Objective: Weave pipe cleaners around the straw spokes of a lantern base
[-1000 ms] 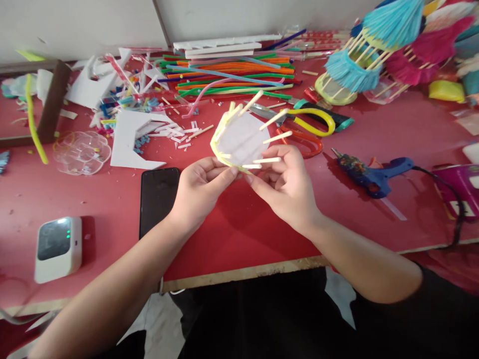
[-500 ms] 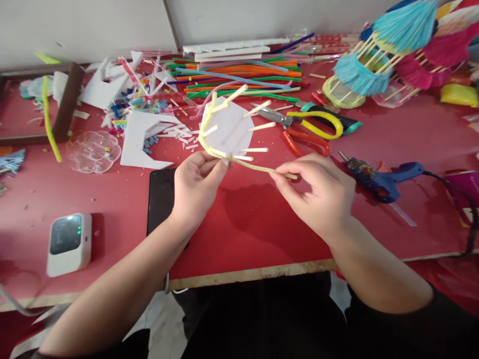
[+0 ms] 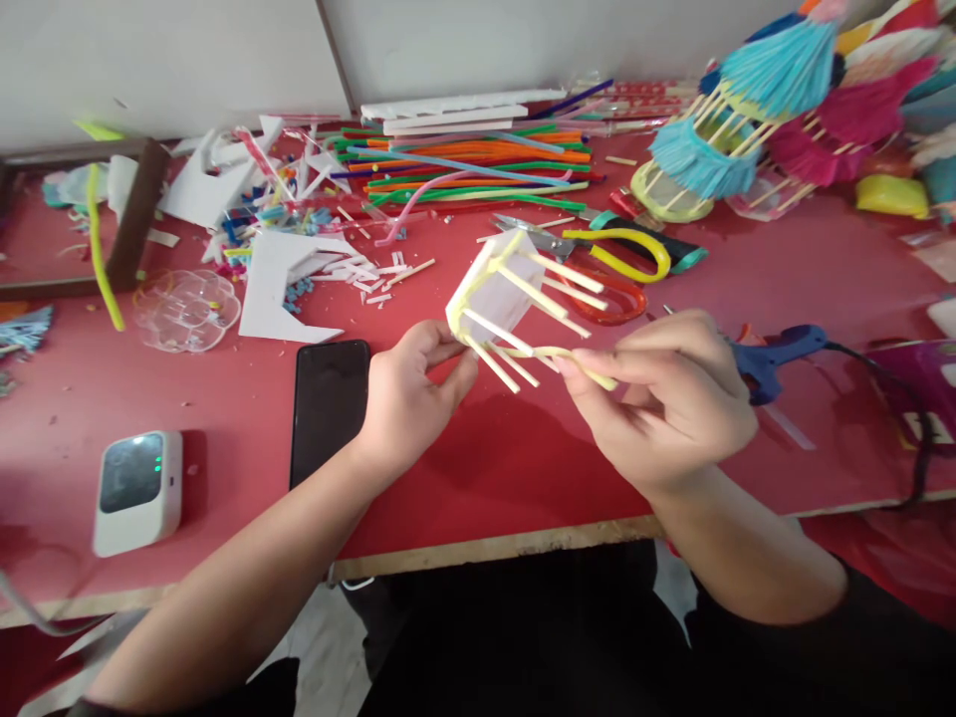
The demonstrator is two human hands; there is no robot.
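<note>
Head cam: left hand (image 3: pixel 412 398) pinching white panel (image 3: pixel 514 294) by its near corner, sticks (image 3: pixel 499 332) poking toward the right hand (image 3: pixel 668 398), which pinches the yellow strip (image 3: pixel 553 352) near its tip.

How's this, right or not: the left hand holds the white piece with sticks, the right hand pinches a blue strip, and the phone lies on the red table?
The colour is wrong: the head view shows the right hand pinching a pale yellow strip. The left hand holds the white piece with sticks, and the phone lies on the red table.
</note>
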